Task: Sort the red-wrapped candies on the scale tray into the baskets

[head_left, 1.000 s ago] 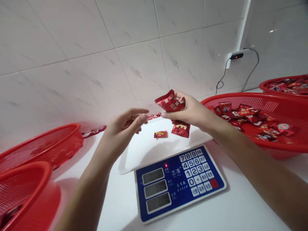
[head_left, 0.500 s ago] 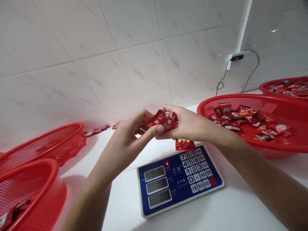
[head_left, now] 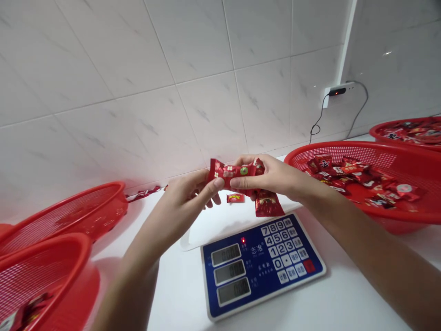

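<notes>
Pinching a red foil candy packet (head_left: 231, 173) from both ends, the left hand (head_left: 186, 207) and right hand (head_left: 270, 177) clamp it above a digital scale (head_left: 262, 266); a second packet (head_left: 269, 204) hangs below, and a small wrapped candy (head_left: 235, 198) lies on the platform.

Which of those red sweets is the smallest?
The little red-wrapped sweet on the white scale tray: it is much shorter than the red packet lying beside it.

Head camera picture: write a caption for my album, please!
The left hand and right hand hold a red candy packet above a digital scale, beside a red mesh basket.
</notes>
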Tool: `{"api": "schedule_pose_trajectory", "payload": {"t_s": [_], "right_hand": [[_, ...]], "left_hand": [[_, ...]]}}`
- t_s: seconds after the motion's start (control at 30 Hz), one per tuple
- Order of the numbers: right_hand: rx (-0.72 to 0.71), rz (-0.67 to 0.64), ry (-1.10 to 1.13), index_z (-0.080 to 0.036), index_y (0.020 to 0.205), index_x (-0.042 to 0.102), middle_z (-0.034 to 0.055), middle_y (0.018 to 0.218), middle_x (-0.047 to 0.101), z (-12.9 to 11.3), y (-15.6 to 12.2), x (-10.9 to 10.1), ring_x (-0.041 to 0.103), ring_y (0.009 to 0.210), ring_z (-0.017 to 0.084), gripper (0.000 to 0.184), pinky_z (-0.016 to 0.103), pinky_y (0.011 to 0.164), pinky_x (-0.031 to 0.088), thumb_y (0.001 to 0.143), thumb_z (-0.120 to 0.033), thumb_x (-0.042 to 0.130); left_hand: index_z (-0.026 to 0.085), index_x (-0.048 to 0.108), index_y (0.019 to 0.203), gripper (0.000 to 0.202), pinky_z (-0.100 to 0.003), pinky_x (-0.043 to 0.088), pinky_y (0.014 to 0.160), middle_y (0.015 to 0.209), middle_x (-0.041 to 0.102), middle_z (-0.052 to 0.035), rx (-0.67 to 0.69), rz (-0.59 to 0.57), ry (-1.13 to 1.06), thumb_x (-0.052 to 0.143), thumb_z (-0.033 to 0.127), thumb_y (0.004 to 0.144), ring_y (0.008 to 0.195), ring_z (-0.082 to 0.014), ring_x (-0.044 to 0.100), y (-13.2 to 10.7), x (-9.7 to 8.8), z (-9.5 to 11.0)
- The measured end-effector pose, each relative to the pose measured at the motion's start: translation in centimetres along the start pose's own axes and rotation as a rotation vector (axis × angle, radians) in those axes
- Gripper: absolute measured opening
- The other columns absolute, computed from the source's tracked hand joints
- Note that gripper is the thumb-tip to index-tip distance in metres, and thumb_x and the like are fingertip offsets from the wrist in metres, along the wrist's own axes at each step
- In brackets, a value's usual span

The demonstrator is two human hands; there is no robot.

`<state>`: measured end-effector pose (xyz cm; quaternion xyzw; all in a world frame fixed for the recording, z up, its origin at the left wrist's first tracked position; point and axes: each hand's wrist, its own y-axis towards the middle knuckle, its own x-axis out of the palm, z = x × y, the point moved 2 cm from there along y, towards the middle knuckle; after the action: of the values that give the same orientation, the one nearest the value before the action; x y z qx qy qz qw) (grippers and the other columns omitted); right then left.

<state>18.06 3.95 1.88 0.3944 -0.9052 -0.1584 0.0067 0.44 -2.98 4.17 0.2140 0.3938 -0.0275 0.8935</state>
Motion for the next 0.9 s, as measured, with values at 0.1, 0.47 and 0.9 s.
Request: {"api": "schedule_pose_trajectory", "payload": {"t_s": [0.1,0.47,0.9], "right_hand": [[0.015,-0.018,-0.017,-0.018,0.088,0.063,-0.002,0.076,0.063,0.3,0.2,-0.1,0.059,0.068,0.01,0.029,0.021,0.063,0.048,0.069,-0.031,0.082],[0.195,-0.114,-0.16,-0.019,0.095,0.066,-0.0034,0.062,0.055,0.9,-0.1,-1.3,0.05,0.051,0.009,0.025,0.02,0.046,0.037,0.081,-0.04,0.07],[0.115,-0.006,-0.312,-0.019,0.09,0.068,-0.0016,0.066,0.061,1.5,0.8,-1.1,0.048,0.053,0.01,0.013,0.023,0.049,0.036,0.08,-0.027,0.066]], "left_hand": [[0.02,0.063,0.085,0.03,-0.024,0.048,0.06,0.073,0.066,-0.0017,-0.028,-0.021,0.012,0.051,0.046,0.094,0.068,-0.0151,0.062,0.0,0.1,-0.2],[0.017,0.056,0.075,0.033,-0.028,0.058,0.061,0.068,0.064,-0.0023,-0.191,0.011,-0.144,0.055,0.048,0.089,0.064,-0.0184,0.069,0.5,-0.3,-2.1],[0.016,0.07,0.081,0.056,-0.03,0.058,0.06,0.073,0.073,-0.0107,-0.24,-0.025,-0.219,0.046,0.067,0.088,0.063,-0.0203,0.068,0.0,-0.3,-2.3]]}}
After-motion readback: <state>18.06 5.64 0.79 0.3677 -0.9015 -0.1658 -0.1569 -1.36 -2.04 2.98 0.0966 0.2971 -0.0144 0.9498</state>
